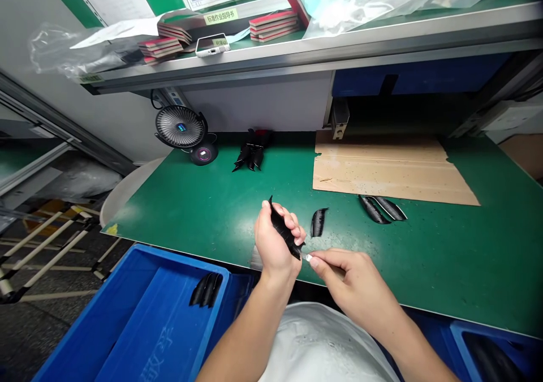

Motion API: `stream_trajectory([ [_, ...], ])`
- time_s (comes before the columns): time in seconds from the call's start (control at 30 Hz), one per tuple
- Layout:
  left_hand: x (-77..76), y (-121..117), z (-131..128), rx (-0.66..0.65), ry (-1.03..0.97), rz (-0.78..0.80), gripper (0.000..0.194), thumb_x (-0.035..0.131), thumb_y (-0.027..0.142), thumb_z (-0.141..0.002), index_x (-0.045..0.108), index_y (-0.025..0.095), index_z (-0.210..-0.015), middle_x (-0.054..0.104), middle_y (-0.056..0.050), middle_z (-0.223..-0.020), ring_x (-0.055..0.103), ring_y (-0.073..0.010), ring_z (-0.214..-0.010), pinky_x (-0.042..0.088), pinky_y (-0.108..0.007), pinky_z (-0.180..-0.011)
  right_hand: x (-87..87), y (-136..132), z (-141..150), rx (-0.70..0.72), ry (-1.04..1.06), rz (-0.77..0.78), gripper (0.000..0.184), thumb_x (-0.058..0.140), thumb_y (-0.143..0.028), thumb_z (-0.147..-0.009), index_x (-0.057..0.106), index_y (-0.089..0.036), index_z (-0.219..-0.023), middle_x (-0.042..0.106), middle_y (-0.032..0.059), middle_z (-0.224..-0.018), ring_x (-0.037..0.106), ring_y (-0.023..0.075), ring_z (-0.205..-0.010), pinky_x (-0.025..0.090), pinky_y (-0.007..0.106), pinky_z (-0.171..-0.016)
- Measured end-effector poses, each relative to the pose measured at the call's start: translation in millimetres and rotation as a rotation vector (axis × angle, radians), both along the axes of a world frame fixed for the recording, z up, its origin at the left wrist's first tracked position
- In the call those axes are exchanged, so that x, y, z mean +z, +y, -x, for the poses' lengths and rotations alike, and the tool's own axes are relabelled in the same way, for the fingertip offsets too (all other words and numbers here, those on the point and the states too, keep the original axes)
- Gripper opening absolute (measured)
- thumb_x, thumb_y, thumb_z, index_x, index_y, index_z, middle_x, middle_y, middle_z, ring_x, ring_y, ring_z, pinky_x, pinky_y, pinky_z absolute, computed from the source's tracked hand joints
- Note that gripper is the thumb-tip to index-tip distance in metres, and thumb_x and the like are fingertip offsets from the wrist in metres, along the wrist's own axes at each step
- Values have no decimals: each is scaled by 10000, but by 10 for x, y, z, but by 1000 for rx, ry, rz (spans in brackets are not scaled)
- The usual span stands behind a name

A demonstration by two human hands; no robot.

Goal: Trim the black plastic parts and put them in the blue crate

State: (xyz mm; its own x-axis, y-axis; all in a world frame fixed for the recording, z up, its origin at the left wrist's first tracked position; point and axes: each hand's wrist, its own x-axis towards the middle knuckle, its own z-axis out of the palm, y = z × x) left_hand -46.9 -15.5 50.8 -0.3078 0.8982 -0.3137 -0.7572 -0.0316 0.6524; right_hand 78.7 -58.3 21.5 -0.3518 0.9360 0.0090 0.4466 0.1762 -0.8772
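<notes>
My left hand is wrapped round a curved black plastic part, which is tilted with its pointed end up. Pinched between the thumb and fingers of my right hand is a small pale-tipped tool. Its tip meets the lower end of the black part; most of its handle is hidden by the fingers, so its exact kind does not show. A single similar black piece lies on the green table just right of my left hand. Further right, two more black pieces lie side by side.
The green table bears a cardboard sheet, a small fan and a cluster of black parts. A blue bin with several black pieces stands at left, another blue bin at right. A loaded shelf overhangs the back.
</notes>
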Motion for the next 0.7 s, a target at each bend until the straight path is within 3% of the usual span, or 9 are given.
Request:
stream_trajectory([
  [0.47,-62,-83,-50,50,128,-18,304,470,404,-879,456,182,-671,411,38,-477,351,-82,-389,274,-180,-346,-110,-65,11,-69,-178,-87,250,452,-301,-933,634,-245,-771,565,-26,-647,515,136,-570,357,262,-566],
  [0.7,-64,-101,-84,88,150,31,278,493,416,-867,464,184,-716,433,36,-518,370,-83,-403,311,-183,-353,-161,-175,69,-193,-295,-345,232,423,-275,-957,650,-228,-948,610,-4,-735,553,135,-591,317,267,-530],
])
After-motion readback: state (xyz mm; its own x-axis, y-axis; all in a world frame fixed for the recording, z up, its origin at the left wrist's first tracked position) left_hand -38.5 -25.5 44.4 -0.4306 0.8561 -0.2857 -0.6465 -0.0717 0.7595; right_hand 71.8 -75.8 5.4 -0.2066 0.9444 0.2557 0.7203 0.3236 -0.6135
